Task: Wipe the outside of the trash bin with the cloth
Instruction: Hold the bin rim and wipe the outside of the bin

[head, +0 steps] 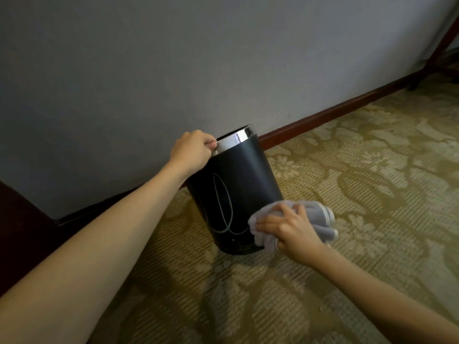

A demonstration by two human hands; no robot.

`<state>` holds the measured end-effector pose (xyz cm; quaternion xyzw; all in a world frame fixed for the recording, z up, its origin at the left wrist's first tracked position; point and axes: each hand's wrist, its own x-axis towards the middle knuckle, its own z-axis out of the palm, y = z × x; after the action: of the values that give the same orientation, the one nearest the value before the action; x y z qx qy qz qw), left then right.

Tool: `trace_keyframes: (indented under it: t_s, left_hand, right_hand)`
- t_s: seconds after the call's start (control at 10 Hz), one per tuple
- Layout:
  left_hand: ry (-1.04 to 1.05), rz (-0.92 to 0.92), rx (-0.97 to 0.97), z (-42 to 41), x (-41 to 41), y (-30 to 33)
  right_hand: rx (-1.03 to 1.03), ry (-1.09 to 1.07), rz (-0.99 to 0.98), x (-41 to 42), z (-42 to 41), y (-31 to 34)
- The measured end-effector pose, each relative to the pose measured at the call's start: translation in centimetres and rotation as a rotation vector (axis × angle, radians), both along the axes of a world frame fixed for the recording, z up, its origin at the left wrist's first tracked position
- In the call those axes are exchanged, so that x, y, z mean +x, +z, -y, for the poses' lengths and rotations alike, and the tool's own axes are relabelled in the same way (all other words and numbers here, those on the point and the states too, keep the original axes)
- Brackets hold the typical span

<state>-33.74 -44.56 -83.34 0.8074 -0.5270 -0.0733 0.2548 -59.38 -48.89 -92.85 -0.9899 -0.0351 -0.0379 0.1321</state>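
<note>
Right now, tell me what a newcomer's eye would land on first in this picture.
The black trash bin stands out first, at centre on the patterned carpet by the grey wall, tipped toward the wall, its shiny metal rim catching light. The left hand grips that rim, while the right hand presses a grey cloth against the bin's lower right side.

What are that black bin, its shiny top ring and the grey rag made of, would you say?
The trash bin has a smooth matte black wall with a thin pale line drawing; it could be leatherette or coated metal, I cannot tell which. Its rim looks like polished metal, bright and mirror-like. The cloth looks like soft, thick microfibre or terry, bunching in plump folds.
</note>
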Motion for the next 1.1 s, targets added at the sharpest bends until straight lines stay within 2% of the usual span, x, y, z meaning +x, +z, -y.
trace_keyframes:
  t_s: [0.1,0.2,0.3,0.4,0.5,0.6,0.7,0.8,1.0,1.1]
  left_hand:
    - [0.017,0.026,0.014,0.5,-1.2,0.5]
    - [0.001,0.050,0.034,0.8,-2.6,1.0]
    - [0.025,0.027,0.024,1.2,-3.0,1.2]
    - [0.029,0.024,0.042,1.3,-2.4,1.1]
    - [0.000,0.026,0.049,1.3,-2.4,0.6]
    - [0.006,0.051,0.037,0.9,-3.2,-0.1]
    - [0.021,0.030,0.014,0.0,-4.1,-0.4]
    - [0.021,0.002,0.012,-1.0,-5.0,-0.1]
    - [0.052,-0.014,0.097,-2.3,-6.0,1.8]
    - [0.065,-0.025,0.153,-2.8,-5.2,2.5]
  right_hand:
    - [-0.135,-0.490,0.349,1.2,1.0,2.4]
    - [-0.146,-0.590,0.367,3.0,1.6,4.8]
    - [-0.070,-0.659,0.348,2.3,1.3,3.9]
    - [-0.038,-0.629,0.210,-0.4,-1.5,-0.2]
    - [-0.121,-0.587,0.099,-3.2,-2.9,-3.2]
    - [0.037,-0.203,-0.019,-2.9,-1.3,-0.4]
    - [0.077,-0.014,-0.120,-2.0,-0.5,0.0]
    - [0.082,-0.549,0.207,-3.2,-3.4,-1.2]
    - [0.082,-0.527,0.259,-2.7,-2.5,0.6]
    - [0.154,-0.645,0.316,-1.3,-2.7,2.2]
